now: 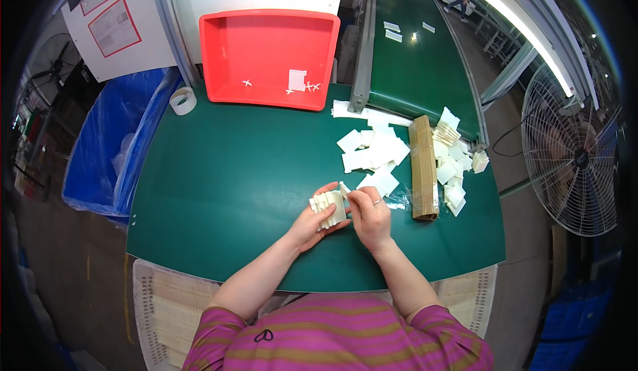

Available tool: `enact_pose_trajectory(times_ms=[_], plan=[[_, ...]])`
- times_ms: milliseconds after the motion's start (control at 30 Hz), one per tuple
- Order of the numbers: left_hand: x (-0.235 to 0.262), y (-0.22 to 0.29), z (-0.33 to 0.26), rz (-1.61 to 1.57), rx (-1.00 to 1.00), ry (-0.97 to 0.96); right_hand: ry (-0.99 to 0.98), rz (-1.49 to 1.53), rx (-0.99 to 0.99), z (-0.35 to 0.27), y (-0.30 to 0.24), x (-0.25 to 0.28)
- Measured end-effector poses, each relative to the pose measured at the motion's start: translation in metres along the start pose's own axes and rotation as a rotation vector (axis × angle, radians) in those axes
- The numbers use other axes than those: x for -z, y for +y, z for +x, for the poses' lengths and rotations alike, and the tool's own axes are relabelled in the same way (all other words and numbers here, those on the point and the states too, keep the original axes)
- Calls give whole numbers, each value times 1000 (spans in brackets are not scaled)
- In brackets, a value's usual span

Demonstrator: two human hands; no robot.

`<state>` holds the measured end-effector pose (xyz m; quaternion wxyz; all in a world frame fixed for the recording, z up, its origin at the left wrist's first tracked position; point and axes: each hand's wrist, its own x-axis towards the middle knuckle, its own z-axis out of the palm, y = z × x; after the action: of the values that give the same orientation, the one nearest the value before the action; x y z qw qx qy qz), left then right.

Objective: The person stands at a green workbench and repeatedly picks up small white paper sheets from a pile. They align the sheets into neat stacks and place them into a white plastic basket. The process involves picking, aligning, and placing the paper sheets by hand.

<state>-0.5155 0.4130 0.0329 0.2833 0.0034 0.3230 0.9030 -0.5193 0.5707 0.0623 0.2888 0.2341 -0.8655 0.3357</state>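
Note:
My left hand (307, 227) is wrapped round a stack of small, flat cream-white plastic pieces (324, 205), thumb on the near side. Close beside it, my right hand (373, 221), with a ring on one finger, pinches a thin white piece (344, 189) at the stack's right edge. Just beyond my hands lies a loose heap of similar square white pieces (377, 152) on the green table (219, 191). More white pieces (452, 168) lie right of a long brown cardboard box (423, 172), some of them standing in rows.
A red tray (269, 98) with a few small white bits stands at the back. Left of it are a tape roll (183, 101) and a blue lined bin (113, 145). A green conveyor belt (419, 65) reaches the table at back right. A caged fan (578, 155) stands far right.

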Motion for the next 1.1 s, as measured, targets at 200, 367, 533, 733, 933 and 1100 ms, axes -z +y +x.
enact_pose_trajectory(times_ms=[200, 367, 533, 733, 933, 1100], plan=[[13, -1, 3, -77, 14, 38, -146, 139, 75, 8, -10, -2], [-1, 8, -2, -72, 43, 19, -233, 225, -17, 3, -4, 2], [7, 7, -1, -51, 53, 1, -338, 223, -38, 5, -3, 9], [11, 4, 1, -10, 74, -13, -358, 243, -19, 10, -3, 12], [11, 5, 0, 16, 98, -24, -390, 247, -61, 10, -4, 16], [10, 5, 1, 24, 112, -31, -377, 327, -120, 5, 3, 10]])
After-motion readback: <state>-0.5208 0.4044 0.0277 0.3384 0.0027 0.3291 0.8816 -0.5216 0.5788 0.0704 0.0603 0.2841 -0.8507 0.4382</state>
